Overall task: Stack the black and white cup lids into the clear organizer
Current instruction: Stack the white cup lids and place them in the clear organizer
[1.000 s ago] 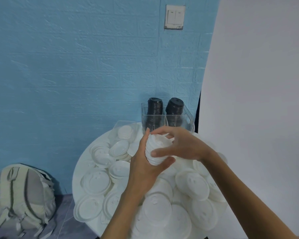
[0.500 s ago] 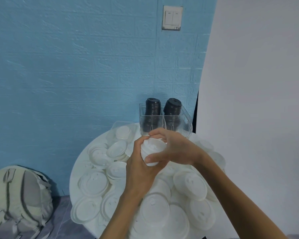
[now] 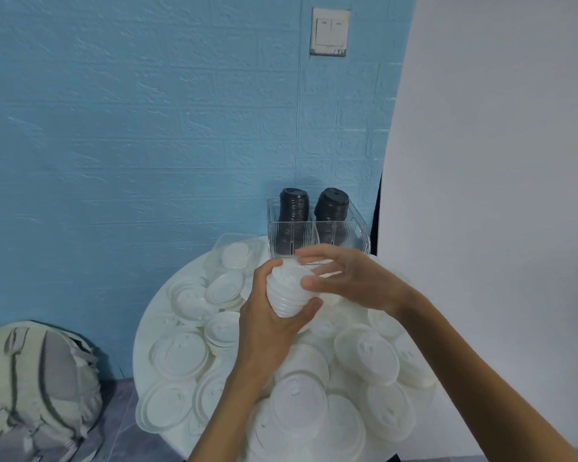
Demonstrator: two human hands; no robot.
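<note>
We are gripping white lid stack (image 3: 289, 290) in left hand (image 3: 271, 328), right hand (image 3: 344, 278) pinching its top, just before organizer (image 3: 344, 236) holding black lids (image 3: 292, 208). Risk: stack splaying, lids dropping onto table (image 3: 147, 331).

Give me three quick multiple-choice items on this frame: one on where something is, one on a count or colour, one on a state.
1. Where is the clear organizer?
A. far edge of the round table
B. on the floor
C. on the backpack

2. How many stacks of black lids stand in it?
A. one
B. two
C. four

3. What is the left hand doing?
A. resting flat
B. gripping a stack of white lids
C. holding a black lid

Key: 1 A, it stands by the blue wall. 2 B, two dark columns side by side. 3 B, fingers wrap the stack while the right hand touches its top.
</note>
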